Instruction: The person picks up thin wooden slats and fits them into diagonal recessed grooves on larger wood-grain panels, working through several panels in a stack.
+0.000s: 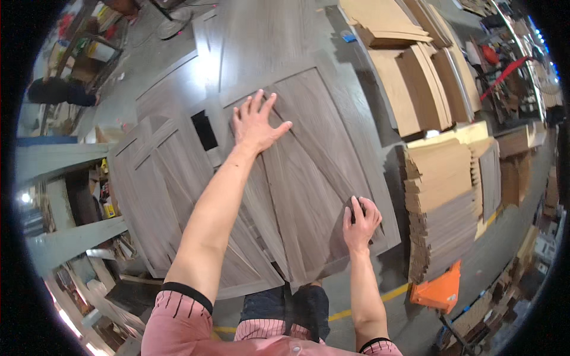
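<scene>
A grey-brown wood-grain door panel (309, 202) with raised strips and a diagonal brace lies flat in front of me. My left hand (255, 126) rests on its upper left part, fingers spread and palm down. Lower down, near the panel's right edge, my right hand (362, 224) sits with bent fingers. Something dark shows between its thumb and forefinger, too little of it to name. To the left lies a second panel of the same wood grain (160, 196), and a black rectangular opening or piece (205, 130) shows beside it.
Beyond lies another wood-grain board (267, 35). On the right stand a stack of cut boards (439, 178), pale wooden box parts (415, 77) and an orange pallet-jack-like part (436, 289). Shelving with grey beams (77, 237) runs along the left. A yellow line (386, 295) marks the floor.
</scene>
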Tool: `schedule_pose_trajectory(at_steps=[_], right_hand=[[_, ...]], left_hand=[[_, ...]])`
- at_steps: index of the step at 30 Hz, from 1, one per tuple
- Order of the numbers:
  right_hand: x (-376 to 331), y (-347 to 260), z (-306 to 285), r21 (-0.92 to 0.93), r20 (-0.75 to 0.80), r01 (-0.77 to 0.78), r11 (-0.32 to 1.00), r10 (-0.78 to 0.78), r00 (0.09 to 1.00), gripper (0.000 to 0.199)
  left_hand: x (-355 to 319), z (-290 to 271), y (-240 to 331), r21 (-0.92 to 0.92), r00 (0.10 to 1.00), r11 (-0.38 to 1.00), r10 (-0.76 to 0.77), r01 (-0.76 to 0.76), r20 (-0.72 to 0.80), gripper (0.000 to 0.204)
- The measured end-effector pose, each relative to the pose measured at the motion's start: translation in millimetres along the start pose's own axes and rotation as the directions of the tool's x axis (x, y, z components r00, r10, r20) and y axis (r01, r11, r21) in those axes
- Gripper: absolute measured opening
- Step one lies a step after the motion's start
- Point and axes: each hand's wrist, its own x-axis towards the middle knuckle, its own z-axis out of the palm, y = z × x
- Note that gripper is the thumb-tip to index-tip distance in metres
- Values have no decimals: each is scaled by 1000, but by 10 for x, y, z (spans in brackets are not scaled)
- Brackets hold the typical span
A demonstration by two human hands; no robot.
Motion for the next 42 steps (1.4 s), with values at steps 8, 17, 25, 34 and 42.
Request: schedule_pose_trajectory(at_steps=[8, 17, 25, 34, 42], right_hand=[[-671, -153, -259, -138, 212, -258, 956, 283, 935, 73], [-921, -81, -208, -143, 137, -348, 927, 366, 920, 76], [-913, -72, -169, -99, 45, -392, 915, 398, 916, 70], [-991, -16, -187, -194, 67, -357, 914, 376, 924, 76], [-888, -183, -141, -140, 75, -385, 912, 397, 915, 72]], left_hand=[[83, -84, -113, 151, 1000, 988, -9, 13, -28, 86], [56, 41, 2, 93, 999, 996, 18, -14, -42, 83], [69, 6, -10, 79, 998, 996, 36, -32, -47, 84], [-21, 27, 99, 76, 999, 996, 36, -36, -1, 91], [-39, -64, -83, -42, 999, 999, -33, 34, 16, 92]])
